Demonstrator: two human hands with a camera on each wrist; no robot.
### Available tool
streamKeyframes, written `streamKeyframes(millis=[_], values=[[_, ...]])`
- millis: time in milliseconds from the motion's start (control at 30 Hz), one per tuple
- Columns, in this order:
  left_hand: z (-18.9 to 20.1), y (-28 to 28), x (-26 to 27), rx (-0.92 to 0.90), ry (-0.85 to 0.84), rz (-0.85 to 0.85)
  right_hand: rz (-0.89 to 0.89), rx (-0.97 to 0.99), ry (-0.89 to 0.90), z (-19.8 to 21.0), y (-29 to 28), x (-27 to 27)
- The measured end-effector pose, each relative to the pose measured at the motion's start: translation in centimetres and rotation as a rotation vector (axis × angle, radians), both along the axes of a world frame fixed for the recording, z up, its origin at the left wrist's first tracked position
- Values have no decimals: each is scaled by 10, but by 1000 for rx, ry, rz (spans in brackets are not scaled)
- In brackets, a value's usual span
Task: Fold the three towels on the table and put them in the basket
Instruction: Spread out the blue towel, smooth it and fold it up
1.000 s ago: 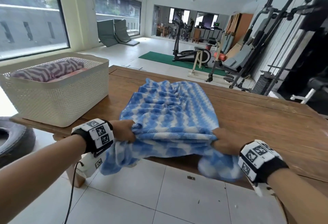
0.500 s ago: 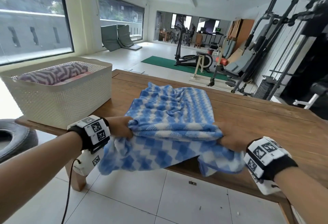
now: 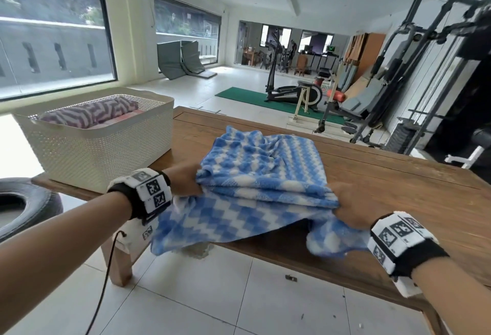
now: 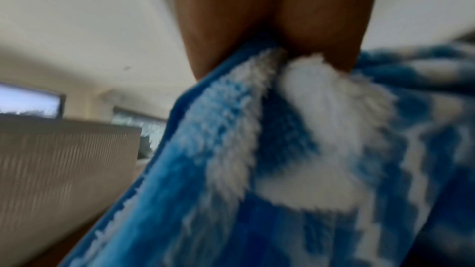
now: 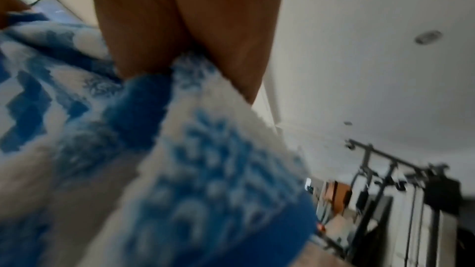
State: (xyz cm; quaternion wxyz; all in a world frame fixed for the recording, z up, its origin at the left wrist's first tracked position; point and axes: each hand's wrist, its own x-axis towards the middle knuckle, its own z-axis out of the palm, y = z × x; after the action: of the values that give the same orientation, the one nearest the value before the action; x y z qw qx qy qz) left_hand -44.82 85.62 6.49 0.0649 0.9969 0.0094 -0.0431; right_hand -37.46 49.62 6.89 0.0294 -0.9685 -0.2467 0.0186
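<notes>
A blue-and-white checked towel lies partly folded on the wooden table, its near part hanging over the front edge. My left hand grips the towel's folded left end. My right hand grips the right end. The left wrist view shows fingers pinching the blue towel; the right wrist view shows the same pinch on the towel. A cream perforated basket stands at the table's left end, holding a folded purple-and-white towel and a pink one.
A black tyre lies on the floor left of the table. Gym machines stand behind the table at the right, an exercise bike on a green mat farther back. White tiled floor runs below the table's front edge.
Both hands have lifted the gripped fold slightly and carried it forward over the table, and more of the hanging towel has come up. The view has also moved closer.
</notes>
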Motion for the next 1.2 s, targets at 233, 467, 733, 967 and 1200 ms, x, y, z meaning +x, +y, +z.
streamKeyframes(millis=[233,467,733,967,1200], values=[[-3,15,9,-124,362,3,-3,-96,174,6,-8,-6],[6,22,0,129,260,31,-5,-196,0,5,16,-7],[-6,48,11,-342,190,-75,-59,-15,-43,34,21,-11],[-2,47,13,175,67,-4,-39,-154,-15,25,45,-34],[16,68,20,-520,197,-7,-130,-190,139,6,44,-32]])
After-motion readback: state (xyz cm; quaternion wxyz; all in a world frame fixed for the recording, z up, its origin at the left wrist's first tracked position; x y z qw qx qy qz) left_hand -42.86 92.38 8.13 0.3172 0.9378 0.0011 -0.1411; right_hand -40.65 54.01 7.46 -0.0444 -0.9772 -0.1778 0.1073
